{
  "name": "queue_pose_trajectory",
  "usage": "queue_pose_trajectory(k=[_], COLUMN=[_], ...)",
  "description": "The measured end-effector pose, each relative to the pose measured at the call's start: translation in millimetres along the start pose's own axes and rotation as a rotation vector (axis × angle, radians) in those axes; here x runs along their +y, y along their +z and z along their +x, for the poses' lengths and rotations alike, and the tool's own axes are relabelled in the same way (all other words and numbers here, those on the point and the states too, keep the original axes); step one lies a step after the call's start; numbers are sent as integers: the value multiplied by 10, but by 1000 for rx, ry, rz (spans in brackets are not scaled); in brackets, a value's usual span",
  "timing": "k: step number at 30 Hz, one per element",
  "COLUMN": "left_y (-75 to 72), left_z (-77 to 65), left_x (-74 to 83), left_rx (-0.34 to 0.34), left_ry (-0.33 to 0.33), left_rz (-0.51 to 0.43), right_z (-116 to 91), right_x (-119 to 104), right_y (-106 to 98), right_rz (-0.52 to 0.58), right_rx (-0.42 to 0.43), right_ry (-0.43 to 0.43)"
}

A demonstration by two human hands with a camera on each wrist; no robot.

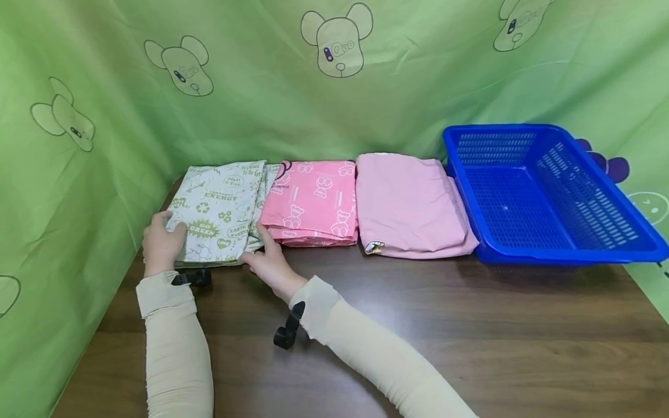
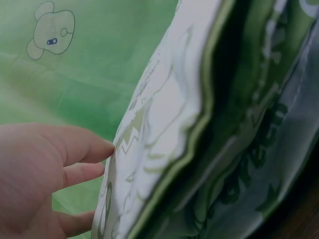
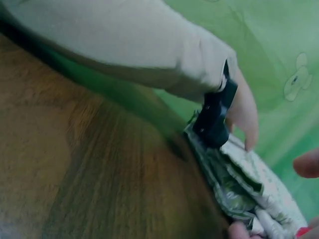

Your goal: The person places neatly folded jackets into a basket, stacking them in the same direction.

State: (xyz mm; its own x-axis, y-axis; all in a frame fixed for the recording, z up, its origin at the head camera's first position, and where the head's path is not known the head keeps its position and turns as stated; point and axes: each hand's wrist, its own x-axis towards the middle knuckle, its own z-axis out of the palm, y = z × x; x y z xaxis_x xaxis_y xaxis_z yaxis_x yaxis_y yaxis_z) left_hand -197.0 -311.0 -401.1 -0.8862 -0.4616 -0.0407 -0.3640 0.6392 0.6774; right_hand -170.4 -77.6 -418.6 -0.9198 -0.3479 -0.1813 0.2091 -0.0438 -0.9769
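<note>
A folded white cloth (image 1: 216, 203) with green print lies at the left end of the table. At its left edge is my left hand (image 1: 163, 242), thumb on the near part of the cloth. The left wrist view shows this hand's (image 2: 35, 169) fingertips against the cloth's printed face, its folded layers seen edge-on. My right hand (image 1: 274, 268) touches the near right corner, thumb and forefinger spread apart. In the right wrist view only a few of its fingertips (image 3: 308, 164) show. Beside the cloth lies a folded bright pink cloth (image 1: 313, 200) with white bear print.
A folded pale pink cloth (image 1: 410, 203) lies right of the printed pink one. Next to it stands a blue plastic basket (image 1: 522, 255) with nothing visible inside. A green curtain (image 1: 407, 87) with bear drawings hangs behind the brown wooden table (image 1: 470, 337).
</note>
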Motion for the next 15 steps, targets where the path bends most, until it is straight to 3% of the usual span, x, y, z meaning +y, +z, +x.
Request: queue_pose_trajectory(k=[4,11,15], left_y=[-5,-53,-98], left_z=[7,3,-3], left_x=[-15,-64,-104], left_rx=[-14,-60,-106], left_ry=[6,61,114], left_rz=[2,-7,-11], right_z=[81,199,262], right_x=[49,90,94], right_y=[4,-15,-25], right_rz=[26,-105,-117], right_rx=[19,3,1], right_ry=[-42,-117,-123])
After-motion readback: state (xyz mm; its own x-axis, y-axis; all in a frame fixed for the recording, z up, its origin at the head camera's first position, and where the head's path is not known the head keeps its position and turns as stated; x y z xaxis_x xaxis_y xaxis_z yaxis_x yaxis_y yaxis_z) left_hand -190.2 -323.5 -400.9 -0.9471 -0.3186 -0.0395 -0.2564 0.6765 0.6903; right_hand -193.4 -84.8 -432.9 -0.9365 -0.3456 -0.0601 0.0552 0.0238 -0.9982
